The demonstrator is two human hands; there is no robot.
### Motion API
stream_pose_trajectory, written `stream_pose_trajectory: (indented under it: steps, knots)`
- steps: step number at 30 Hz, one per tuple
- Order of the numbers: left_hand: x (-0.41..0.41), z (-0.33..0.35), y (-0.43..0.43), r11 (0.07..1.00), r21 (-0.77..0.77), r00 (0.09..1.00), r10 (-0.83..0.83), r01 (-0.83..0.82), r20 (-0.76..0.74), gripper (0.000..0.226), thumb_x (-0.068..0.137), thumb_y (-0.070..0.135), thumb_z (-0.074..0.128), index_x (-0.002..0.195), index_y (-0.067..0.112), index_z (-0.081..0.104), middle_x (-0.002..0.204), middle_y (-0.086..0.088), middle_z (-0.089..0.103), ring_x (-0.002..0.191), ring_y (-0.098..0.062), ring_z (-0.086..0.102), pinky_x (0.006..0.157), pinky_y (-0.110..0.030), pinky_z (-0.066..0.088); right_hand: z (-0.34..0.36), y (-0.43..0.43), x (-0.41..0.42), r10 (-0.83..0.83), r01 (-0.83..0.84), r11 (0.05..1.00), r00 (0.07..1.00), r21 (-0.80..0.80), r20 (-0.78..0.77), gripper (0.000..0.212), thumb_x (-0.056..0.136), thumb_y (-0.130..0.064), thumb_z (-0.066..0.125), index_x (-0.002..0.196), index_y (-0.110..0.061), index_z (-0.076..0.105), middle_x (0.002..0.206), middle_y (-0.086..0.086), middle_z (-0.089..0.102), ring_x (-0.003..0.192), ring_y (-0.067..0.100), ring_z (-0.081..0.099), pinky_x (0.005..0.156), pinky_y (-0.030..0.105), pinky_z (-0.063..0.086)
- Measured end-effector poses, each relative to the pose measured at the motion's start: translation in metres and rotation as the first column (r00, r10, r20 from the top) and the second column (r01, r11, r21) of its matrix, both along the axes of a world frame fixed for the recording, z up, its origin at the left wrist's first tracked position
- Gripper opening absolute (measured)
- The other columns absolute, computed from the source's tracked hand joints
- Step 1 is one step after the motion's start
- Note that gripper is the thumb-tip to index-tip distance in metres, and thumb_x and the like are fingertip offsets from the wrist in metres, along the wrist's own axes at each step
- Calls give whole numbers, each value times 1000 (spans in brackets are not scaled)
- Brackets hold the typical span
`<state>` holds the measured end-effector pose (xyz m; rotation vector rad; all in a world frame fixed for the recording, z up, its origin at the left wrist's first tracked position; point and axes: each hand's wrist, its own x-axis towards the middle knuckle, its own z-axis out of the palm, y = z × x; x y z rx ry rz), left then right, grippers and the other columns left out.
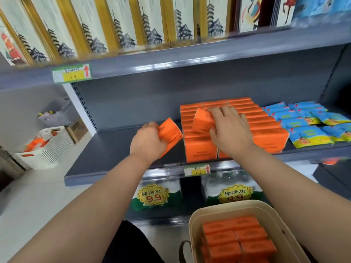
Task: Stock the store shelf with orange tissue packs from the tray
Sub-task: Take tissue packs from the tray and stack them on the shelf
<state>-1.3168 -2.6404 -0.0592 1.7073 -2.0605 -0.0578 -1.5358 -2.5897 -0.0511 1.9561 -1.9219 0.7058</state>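
Shelf (117, 149): orange block (266, 126) built; left side bare.
Left hand (148, 143): fingers closed on pack (170, 134).
Right hand (230, 130): fingers clasp tilted pack (202, 120).
Tray (195, 221): many packs left.

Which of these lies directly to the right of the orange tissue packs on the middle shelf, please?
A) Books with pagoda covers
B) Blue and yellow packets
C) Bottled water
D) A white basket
B: the blue and yellow packets sit beside the orange tissue packs on the same shelf.
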Motion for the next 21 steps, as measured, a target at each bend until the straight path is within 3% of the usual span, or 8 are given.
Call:
stream_pose_trajectory:
  steps: [4, 10, 14, 21]
  knots:
    - [-2, 3, -59, 998, 42, 999, 44, -45, 23, 25, 82, 14, 54, 106, 7, 53, 109, -17, 60, 100, -38, 58, 76, -38, 45, 6, -55, -11, -25, 28, 998, 998, 50, -62, 51, 83, -11, 55, 133, -20, 46, 120, 9, 52, 114, 33, 46, 93, 46, 36]
    - [-18, -1, -149, 986, 119, 978, 93, -117, 189, 38, 86, 9, 48, 124, 8, 46, 123, -15, 51, 118, -34, 50, 92, -45, 46, 8, -131, -22, -15, 19, 999, 995, 43, -97, 57, 81, -5, 50, 136, -22, 45, 124, 9, 53, 117, 33, 44, 89, 44, 37]
    - [-34, -16, -211, 982, 167, 969, 44, -86, 244, 49, 88, 9, 45, 136, 9, 40, 130, -18, 48, 122, -35, 46, 96, -44, 44, 5, -173, -33, 36, -20, 991, 992, 135, -117, 58, 83, -6, 46, 138, -23, 40, 128, 6, 48, 123, 29, 39, 93, 40, 34]
    - [-55, -39, -265, 983, 119, 920, 85, -141, 382, 51, 87, 5, 42, 136, 18, 41, 134, -11, 48, 127, -32, 38, 97, -43, 39, -4, -205, -44, 85, -57, 976, 988, 208, -127, 60, 85, -6, 40, 142, -23, 36, 132, 8, 42, 124, 29, 35, 100, 42, 34]
